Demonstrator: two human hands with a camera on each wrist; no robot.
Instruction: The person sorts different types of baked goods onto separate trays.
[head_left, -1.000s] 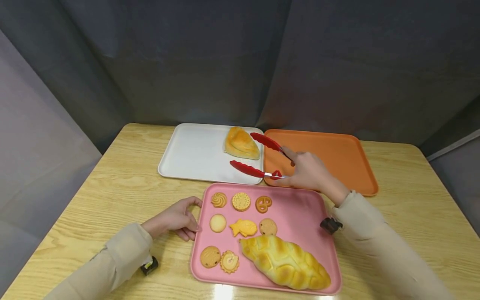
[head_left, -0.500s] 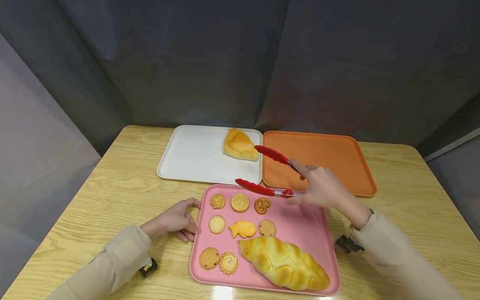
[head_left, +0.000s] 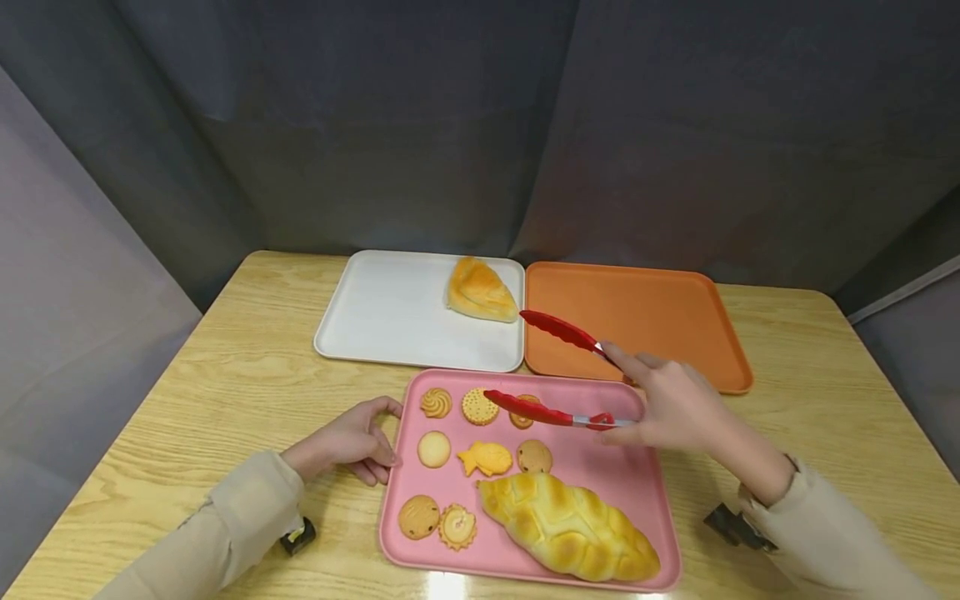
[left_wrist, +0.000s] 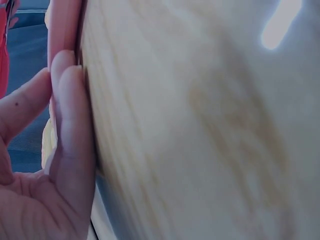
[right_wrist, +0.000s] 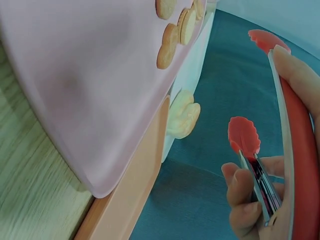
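Observation:
My right hand (head_left: pixel 675 410) holds a pair of red-tipped tongs (head_left: pixel 534 410), their two arms spread wide with nothing between the tips. The lower tip overlaps the round dotted biscuit (head_left: pixel 476 410) and the pretzel biscuit (head_left: pixel 522 421) in the head view. At the left side of the pink tray (head_left: pixel 607 467), my left hand (head_left: pixel 348 439) pinches the rim; thumb and fingers (left_wrist: pixel 70 115) sit on either side of it in the left wrist view. A large braided loaf (head_left: pixel 573 529) lies on this tray beside a fish-shaped biscuit (head_left: pixel 487 458) and several other biscuits.
Behind the pink tray stands a white tray (head_left: pixel 382 312) bearing a wedge-shaped bread (head_left: pixel 480 289). An orange tray (head_left: pixel 637 304) adjoins it on the right, bare on its visible surface. A dark curtain (head_left: pixel 405 125) hangs behind the wooden table (head_left: pixel 810 400).
My right hand has drawn the tongs back from beside the wedge-shaped bread, towards me and to the right, over the pink tray. The left hand has stayed at the rim.

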